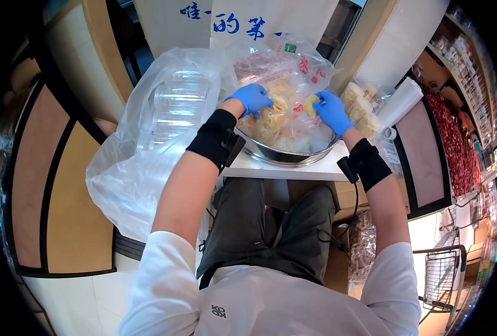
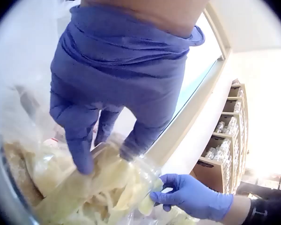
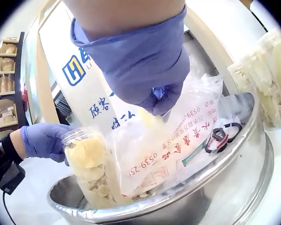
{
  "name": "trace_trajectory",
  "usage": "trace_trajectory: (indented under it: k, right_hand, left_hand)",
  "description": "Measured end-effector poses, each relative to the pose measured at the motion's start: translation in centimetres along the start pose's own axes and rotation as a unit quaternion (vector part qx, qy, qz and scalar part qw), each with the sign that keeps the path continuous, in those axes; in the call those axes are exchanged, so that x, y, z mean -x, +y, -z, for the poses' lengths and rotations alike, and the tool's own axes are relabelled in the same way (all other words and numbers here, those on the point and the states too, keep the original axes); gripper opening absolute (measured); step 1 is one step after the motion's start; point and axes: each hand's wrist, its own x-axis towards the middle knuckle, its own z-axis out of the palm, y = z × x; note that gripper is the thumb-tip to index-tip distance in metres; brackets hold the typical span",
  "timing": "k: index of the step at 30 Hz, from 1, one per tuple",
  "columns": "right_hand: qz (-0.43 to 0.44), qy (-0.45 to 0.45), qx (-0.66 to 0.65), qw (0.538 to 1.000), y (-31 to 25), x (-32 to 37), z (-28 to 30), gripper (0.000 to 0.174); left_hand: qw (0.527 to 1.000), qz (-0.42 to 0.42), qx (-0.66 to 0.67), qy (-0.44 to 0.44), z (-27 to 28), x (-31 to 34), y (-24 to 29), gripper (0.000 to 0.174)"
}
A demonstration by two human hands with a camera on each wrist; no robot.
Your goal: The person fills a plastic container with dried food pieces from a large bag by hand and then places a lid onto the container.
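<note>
My blue-gloved left hand [image 1: 252,99] grips a clear plastic jar [image 3: 90,176] near its mouth. Pale yellow dried slices fill the jar, and it leans over the steel bowl [image 3: 196,190]. Between the thumb and fingers of my gloved right hand [image 1: 332,113] is a single thin yellow slice [image 1: 310,106]. In the left wrist view, that slice shows just beside the jar's rim. A clear bag with red print [image 3: 173,145] lies in the bowl behind the jar, partly hiding more slices.
On the left, a large clear bag [image 1: 111,168] wraps a row of empty clear jars [image 1: 181,103]. Several filled jars [image 1: 360,106] and a white plastic roll [image 1: 400,102] stand to the right of the bowl. A white panel with blue writing [image 1: 248,22] rises behind the table [image 1: 293,173].
</note>
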Motion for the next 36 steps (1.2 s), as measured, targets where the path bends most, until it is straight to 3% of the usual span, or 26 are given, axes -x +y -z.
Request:
trace_trajectory:
  k: [1,2,3,4,5,7,8,10,11,13,17,19,20,21,23,24,26,29,30,32,33,35,36]
  right_hand:
    - [0.025,-0.003,0.019,1.000,0.2,-0.4,-0.2,0.025]
    - [0.025,-0.002,0.019,1.000,1.1,-0.9,-0.7,0.025]
    - [0.114,-0.056,0.092,0.988,2.0,-1.5,-1.1,0.023]
    - [0.202,-0.109,0.164,0.959,2.6,-1.8,-1.3,0.022]
    - [0.201,-0.107,0.166,0.959,2.6,-1.8,-1.4,0.022]
    - [0.199,-0.253,0.224,0.920,2.3,-1.8,-1.9,0.019]
    - [0.198,-0.252,0.225,0.920,1.0,-2.0,-1.7,0.019]
    - [0.181,-0.483,0.307,0.800,-1.2,-2.9,-1.6,0.023]
    - [0.179,-0.480,0.308,0.802,-1.2,-3.5,-1.9,0.023]
    - [0.114,-0.406,0.226,0.878,-0.7,-4.5,-3.1,0.033]
    - [0.070,-0.393,0.320,0.859,-1.5,-5.9,-5.6,0.036]
    - [-0.040,-0.398,0.310,0.863,-3.3,-5.0,-5.9,0.035]
    - [0.003,-0.377,0.299,0.876,3.0,-6.1,-9.6,0.038]
    - [0.003,-0.382,0.301,0.874,2.0,-5.6,-9.5,0.038]
    - [-0.104,-0.416,0.278,0.859,-1.1,-4.6,-8.4,0.040]
    - [-0.104,-0.418,0.280,0.858,-1.1,-4.5,-8.6,0.040]
    - [-0.013,-0.416,0.307,0.856,0.7,-4.5,-9.7,0.040]
    - [0.062,-0.405,0.290,0.865,11.9,-6.8,-16.0,0.045]
    - [0.063,-0.406,0.291,0.864,12.6,-6.8,-16.3,0.045]
    - [0.013,-0.310,0.213,0.926,12.6,-6.6,-16.3,0.051]
    - [0.012,-0.313,0.215,0.925,12.6,-6.8,-16.3,0.051]
    - [0.094,-0.296,0.202,0.929,10.1,-7.0,-15.1,0.054]
    - [0.094,-0.297,0.202,0.928,7.3,-6.7,-13.4,0.054]
  left_hand:
    - [1.000,-0.001,-0.002,-0.001,-0.5,-0.3,-1.0,0.042]
    - [0.997,-0.049,-0.039,0.053,-1.0,-0.5,-1.9,0.043]
    - [0.986,-0.097,-0.076,0.107,-1.5,-0.6,-2.7,0.044]
    - [0.985,-0.113,-0.025,0.131,-2.2,-0.2,-3.0,0.045]
    - [0.984,-0.115,-0.025,0.130,-3.1,-0.1,-3.5,0.045]
    - [0.947,-0.190,0.095,0.241,-4.5,0.0,-4.3,0.042]
    - [0.947,-0.192,0.095,0.240,-5.1,0.2,-4.4,0.042]
    - [0.931,-0.217,0.097,0.275,-5.6,0.6,-4.3,0.044]
    - [0.931,-0.221,0.096,0.273,-5.6,0.6,-4.1,0.044]
    - [0.902,-0.265,0.074,0.333,-5.7,1.0,-3.9,0.037]
    - [0.887,-0.290,0.158,0.324,-6.0,1.1,-4.6,0.030]
    - [0.888,-0.303,0.138,0.316,-5.8,1.0,-5.2,0.028]
    - [0.891,-0.313,0.118,0.308,-5.8,1.0,-5.5,0.025]
    - [0.891,-0.309,0.122,0.309,-6.0,1.0,-5.6,0.025]
    - [0.913,-0.257,0.126,0.292,-6.1,1.0,-5.1,0.025]
    - [0.913,-0.255,0.129,0.293,-6.1,1.1,-4.9,0.025]
    - [0.915,-0.246,0.109,0.299,-6.1,1.3,-4.6,0.026]
    - [0.922,-0.200,0.222,0.247,-5.9,0.2,-4.9,0.021]
    - [0.921,-0.199,0.224,0.249,-5.8,0.0,-4.8,0.021]
    - [0.912,-0.188,0.294,0.214,-5.6,-0.3,-4.7,0.017]
    - [0.911,-0.187,0.297,0.215,-5.5,-0.5,-4.8,0.017]
    - [0.910,-0.199,0.289,0.222,-5.5,-0.6,-5.1,0.018]
    - [0.910,-0.198,0.290,0.223,-5.6,-0.5,-5.1,0.018]
